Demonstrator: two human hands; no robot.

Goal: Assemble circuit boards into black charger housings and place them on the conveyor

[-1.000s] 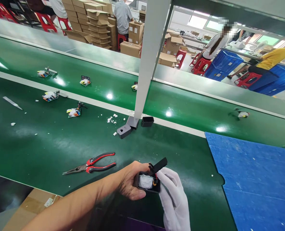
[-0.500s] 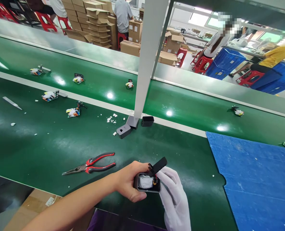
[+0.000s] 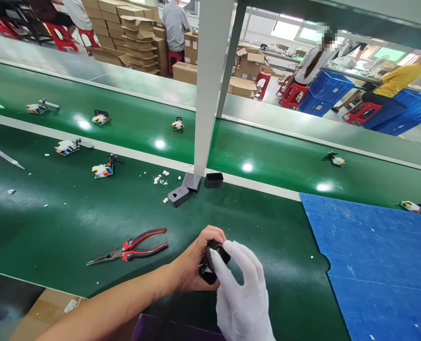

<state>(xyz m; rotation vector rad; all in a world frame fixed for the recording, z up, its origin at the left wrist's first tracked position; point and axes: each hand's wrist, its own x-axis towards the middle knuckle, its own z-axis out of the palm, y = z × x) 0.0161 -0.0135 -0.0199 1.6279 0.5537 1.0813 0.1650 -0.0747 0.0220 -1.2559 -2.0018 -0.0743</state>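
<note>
My bare left hand (image 3: 189, 267) is wrapped round a small black plastic case (image 3: 206, 275), low in the middle of the head view. White material shows in part inside the case. In a white glove, my right hand (image 3: 244, 293) pinches the black end cover (image 3: 218, 250) of the case between thumb and fingers. The cover sits tilted over the case's opening and hides most of the inside. Left of my hands, long-nose pliers (image 3: 127, 248) with red and black handles lie spread on the green bench top.
Ahead, several empty grey-black cases (image 3: 179, 195) lie by a white post (image 3: 210, 94), near white crumbs (image 3: 159, 179). Small circuit boards (image 3: 103, 169) are scattered on bench and belt. A blue board (image 3: 370, 255) lies at right, a blade-like strip (image 3: 9, 160) at far left.
The right hand has moved over the case's opening and closed on the cover. The case has tilted in my left hand, and its contents are now mostly covered. The view has shifted slightly.
</note>
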